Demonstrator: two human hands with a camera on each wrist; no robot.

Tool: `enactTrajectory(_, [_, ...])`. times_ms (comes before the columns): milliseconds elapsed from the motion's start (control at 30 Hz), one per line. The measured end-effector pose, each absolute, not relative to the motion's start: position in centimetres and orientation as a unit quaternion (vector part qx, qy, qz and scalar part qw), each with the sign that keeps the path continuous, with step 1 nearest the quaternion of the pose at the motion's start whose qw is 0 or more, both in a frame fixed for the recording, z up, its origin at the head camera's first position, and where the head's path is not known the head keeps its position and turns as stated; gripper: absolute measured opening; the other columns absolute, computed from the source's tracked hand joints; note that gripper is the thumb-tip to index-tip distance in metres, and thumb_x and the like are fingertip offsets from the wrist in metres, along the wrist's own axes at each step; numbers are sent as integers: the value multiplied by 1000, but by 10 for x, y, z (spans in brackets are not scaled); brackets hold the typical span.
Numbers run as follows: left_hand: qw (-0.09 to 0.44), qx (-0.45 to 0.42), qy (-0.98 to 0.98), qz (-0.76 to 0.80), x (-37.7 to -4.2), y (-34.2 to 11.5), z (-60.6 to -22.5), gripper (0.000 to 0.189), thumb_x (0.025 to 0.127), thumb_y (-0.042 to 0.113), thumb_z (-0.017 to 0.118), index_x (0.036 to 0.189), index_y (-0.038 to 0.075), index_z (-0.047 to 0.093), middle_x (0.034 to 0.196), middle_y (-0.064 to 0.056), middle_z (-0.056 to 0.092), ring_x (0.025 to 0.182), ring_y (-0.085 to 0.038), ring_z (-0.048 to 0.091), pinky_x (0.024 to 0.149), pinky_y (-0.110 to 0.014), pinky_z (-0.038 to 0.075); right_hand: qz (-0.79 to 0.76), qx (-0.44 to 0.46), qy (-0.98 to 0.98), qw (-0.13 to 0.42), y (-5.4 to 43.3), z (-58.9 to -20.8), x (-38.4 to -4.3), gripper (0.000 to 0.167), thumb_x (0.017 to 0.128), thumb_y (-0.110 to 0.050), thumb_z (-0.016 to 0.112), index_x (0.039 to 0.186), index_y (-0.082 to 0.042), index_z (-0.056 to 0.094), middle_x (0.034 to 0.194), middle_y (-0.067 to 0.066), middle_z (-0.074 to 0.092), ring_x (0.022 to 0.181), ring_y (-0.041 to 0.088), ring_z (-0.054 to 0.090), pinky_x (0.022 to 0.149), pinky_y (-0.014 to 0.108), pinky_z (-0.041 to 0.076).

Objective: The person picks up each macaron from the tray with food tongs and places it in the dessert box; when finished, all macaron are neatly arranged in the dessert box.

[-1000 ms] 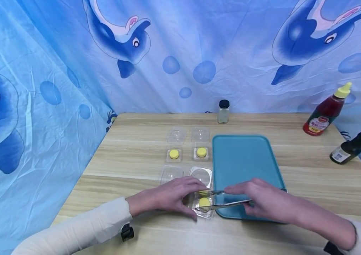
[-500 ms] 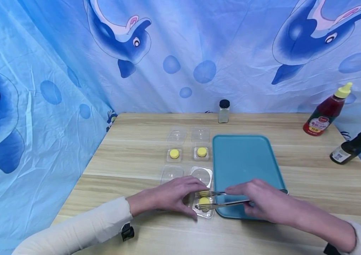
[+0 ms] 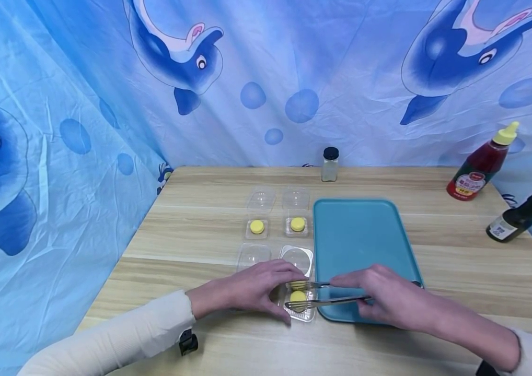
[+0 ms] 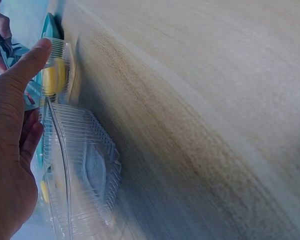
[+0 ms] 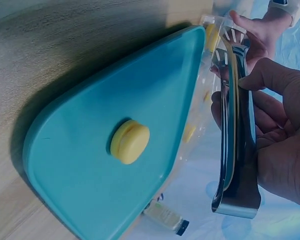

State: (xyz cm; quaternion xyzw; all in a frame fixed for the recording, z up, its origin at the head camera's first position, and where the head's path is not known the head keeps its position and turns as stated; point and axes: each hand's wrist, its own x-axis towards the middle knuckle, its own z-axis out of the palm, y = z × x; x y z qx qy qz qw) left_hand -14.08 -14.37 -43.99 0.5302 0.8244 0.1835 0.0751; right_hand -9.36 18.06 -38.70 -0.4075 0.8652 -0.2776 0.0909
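the left hand (image 3: 262, 286) brackets the near clear box (image 3: 310, 314), thumb and fingers wide apart around it; that thin plastic probably flexes and slides easily; inside sits a yellow macaron (image 3: 298, 297) between the tips of metal tongs (image 3: 341, 300), likely light, brittle and crumbly, best squeezed gently at its sides; rightmost, the right hand (image 3: 383, 293) grips the tongs, their arms apart, over the blue tray (image 3: 362, 230)

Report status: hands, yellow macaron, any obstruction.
Right hand holding metal tongs, tips either side of yellow macaron. Left hand holding its clear container. Lid open, out of the tongs' way.
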Motion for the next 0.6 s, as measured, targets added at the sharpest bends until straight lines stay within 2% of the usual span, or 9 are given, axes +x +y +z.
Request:
enactTrajectory(133, [76,529,825,183,-141,-144,-440,92,78,56,91,152,16,56,148,6,59,140,-9,50,119,-29,41,-276,-409,865,89,181,-387,-93,58,81,9,75,137,-4,71,135,7,72,118,18,69,74,31,62])
enactTrajectory(200, [77,527,826,184,-141,-144,-440,92,78,56,91,152,15,56,148,6,59,140,-9,51,120,-30,40,-276,-407,866,93,183,-386,-93,59,81,9,74,138,-5,70,136,7,71,119,18,68,72,29,60])
enactTrajectory(433, [77,524,829,181,-142,-144,-441,91,78,57,91,151,14,57,148,4,60,139,-10,52,120,-30,40,-274,-404,866,103,195,-382,-92,60,85,3,78,143,-12,68,140,3,69,125,21,67,88,40,64])
enactTrajectory(600, [76,525,830,174,-141,-145,-441,90,78,59,89,150,14,58,150,3,59,140,-12,51,120,-32,41,-320,-397,853,115,214,-384,-92,67,86,5,78,148,-18,65,145,3,66,121,19,66,70,25,59])
